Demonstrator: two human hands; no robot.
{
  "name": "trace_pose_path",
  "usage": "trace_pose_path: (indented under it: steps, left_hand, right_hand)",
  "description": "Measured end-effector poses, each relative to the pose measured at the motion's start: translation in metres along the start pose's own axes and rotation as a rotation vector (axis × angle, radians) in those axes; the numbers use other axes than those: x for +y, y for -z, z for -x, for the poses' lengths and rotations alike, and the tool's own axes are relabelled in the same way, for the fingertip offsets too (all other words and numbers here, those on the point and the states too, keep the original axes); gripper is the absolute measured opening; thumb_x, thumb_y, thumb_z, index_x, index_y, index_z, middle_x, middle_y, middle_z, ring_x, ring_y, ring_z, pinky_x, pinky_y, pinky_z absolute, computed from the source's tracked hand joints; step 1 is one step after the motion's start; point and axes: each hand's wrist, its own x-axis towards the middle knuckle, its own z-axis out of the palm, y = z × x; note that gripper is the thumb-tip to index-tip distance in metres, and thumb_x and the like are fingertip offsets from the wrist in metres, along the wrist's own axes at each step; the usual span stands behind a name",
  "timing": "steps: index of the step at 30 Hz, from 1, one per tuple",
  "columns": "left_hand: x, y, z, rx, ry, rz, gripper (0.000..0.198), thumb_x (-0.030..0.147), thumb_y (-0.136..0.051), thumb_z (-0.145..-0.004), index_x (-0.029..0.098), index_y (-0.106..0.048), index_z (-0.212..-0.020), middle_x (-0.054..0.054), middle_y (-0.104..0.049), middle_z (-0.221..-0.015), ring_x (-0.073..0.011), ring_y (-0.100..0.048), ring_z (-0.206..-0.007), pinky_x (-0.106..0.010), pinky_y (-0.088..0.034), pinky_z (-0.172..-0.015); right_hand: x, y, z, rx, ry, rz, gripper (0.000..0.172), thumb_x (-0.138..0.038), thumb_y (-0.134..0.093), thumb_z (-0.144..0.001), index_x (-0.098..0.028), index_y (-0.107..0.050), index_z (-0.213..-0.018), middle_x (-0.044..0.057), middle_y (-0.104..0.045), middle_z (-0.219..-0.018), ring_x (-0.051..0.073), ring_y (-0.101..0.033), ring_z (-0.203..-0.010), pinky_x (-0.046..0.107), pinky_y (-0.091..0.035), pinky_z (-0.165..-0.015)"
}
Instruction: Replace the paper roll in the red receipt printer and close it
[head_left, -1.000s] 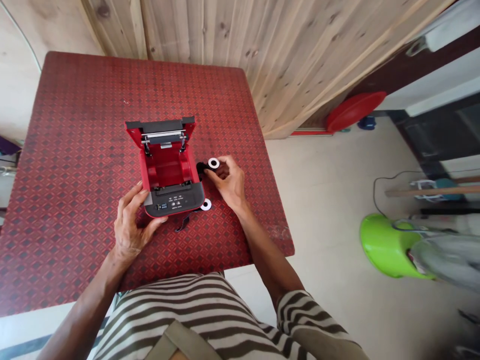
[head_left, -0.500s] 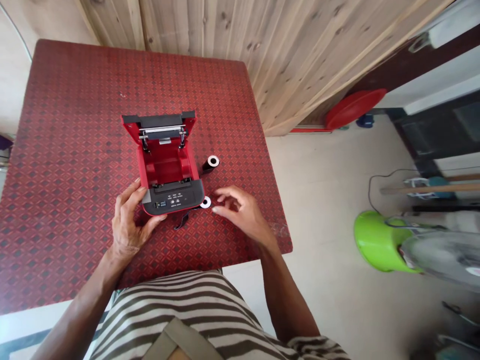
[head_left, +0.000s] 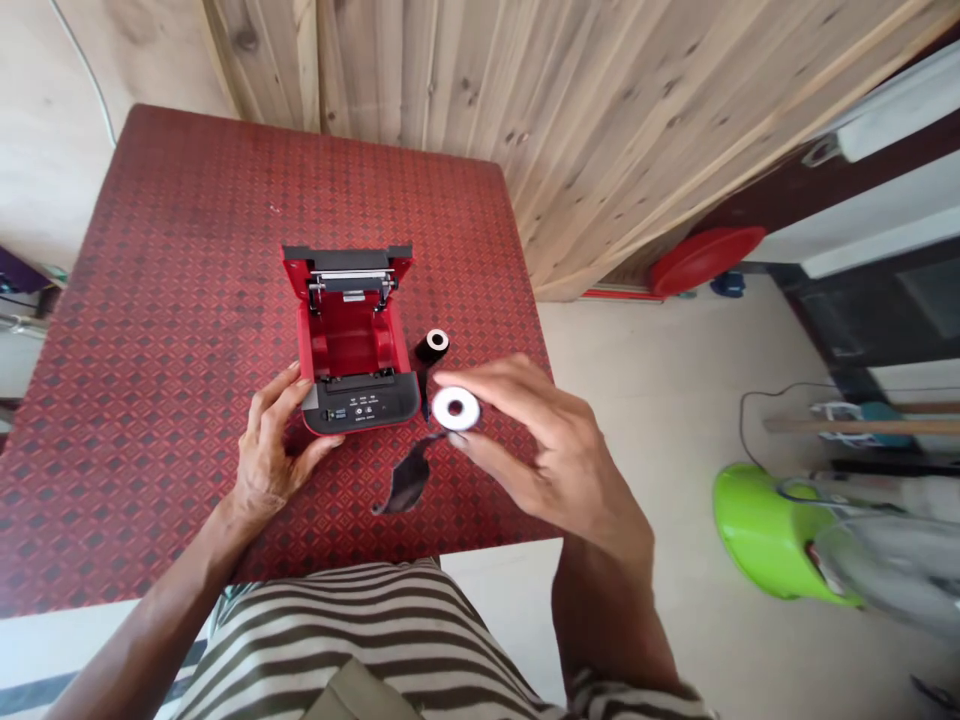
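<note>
A red and black label printer (head_left: pixel 354 345) stands on the patterned table with its lid up and its red inside bare. My left hand (head_left: pixel 268 445) is closed on the printer's front left corner, thumb along the front edge. Between the thumb and fingers of my right hand (head_left: pixel 555 450) is a black ribbon roll (head_left: pixel 456 409) with a white end, raised off the table at the printer's right front. From it a loose dark strip of ribbon (head_left: pixel 411 478) hangs toward me. A second black ribbon roll (head_left: pixel 433 347) lies right of the printer, its white core facing up.
The red patterned table (head_left: pixel 187 290) ends on the right above a pale floor. Behind it rises a wooden plank wall (head_left: pixel 420 70). A lime green bucket (head_left: pixel 757 530) and a red round basin (head_left: pixel 705 260) are off to the right.
My right hand has taken hold of the ribbon roll by the printer's front right corner and lifted it, drawing its loose strip along. My left hand stays on the printer.
</note>
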Motion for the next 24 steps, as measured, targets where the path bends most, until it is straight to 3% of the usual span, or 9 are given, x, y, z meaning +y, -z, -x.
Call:
trace_pose_path:
  steps: [3,6,9,18,24]
  left_hand:
    - [0.000,0.000,0.001,-0.001,-0.001,-0.004,0.081,0.041,-0.082,-0.088,0.023,-0.043,-0.157,-0.017,-0.060,-0.148,-0.0292,-0.063,-0.136,-0.043,-0.060,-0.109]
    - [0.000,0.000,0.002,-0.001,-0.002,-0.011,0.079,0.042,-0.080,-0.089,0.020,-0.044,-0.156,-0.019,-0.061,-0.146,-0.0289,-0.063,-0.136,-0.041,-0.061,-0.107]
    - [0.001,0.000,0.002,-0.006,0.006,-0.020,0.079,0.044,-0.079,-0.089,0.021,-0.044,-0.156,-0.018,-0.061,-0.145,-0.0287,-0.064,-0.135,-0.042,-0.062,-0.106]
    - [0.005,0.000,0.000,-0.008,0.027,-0.034,0.081,0.046,-0.078,-0.090,0.021,-0.040,-0.157,-0.019,-0.063,-0.143,-0.0288,-0.065,-0.133,-0.042,-0.064,-0.102]
    - [0.005,0.000,0.000,-0.004,0.018,-0.050,0.079,0.049,-0.076,-0.091,0.023,-0.040,-0.157,-0.017,-0.064,-0.142,-0.0289,-0.067,-0.130,-0.044,-0.065,-0.101]
  right_hand:
    - [-0.002,-0.022,-0.045,-0.090,0.102,0.232,0.030,-0.018,-0.065,-0.102,-0.017,-0.066,-0.132,0.009,-0.076,-0.118,0.024,-0.064,-0.110,0.043,-0.054,-0.099]
    - [0.003,-0.056,-0.083,-0.315,0.083,0.462,0.018,-0.011,-0.059,-0.103,-0.013,-0.071,-0.116,0.011,-0.076,-0.109,0.025,-0.064,-0.110,0.037,-0.054,-0.093]
    - [0.006,-0.077,-0.104,-0.462,0.027,0.562,0.021,-0.011,-0.053,-0.105,-0.012,-0.073,-0.111,0.013,-0.077,-0.108,0.024,-0.065,-0.109,0.032,-0.051,-0.082]
    - [0.011,-0.076,-0.132,-0.667,-0.078,0.567,0.032,-0.007,-0.047,-0.103,-0.009,-0.078,-0.113,0.020,-0.080,-0.107,0.029,-0.075,-0.102,0.035,-0.049,-0.078]
    - [0.010,-0.080,-0.137,-0.685,-0.055,0.559,0.030,-0.007,-0.051,-0.102,-0.008,-0.079,-0.112,0.021,-0.080,-0.106,0.031,-0.076,-0.104,0.036,-0.051,-0.079]
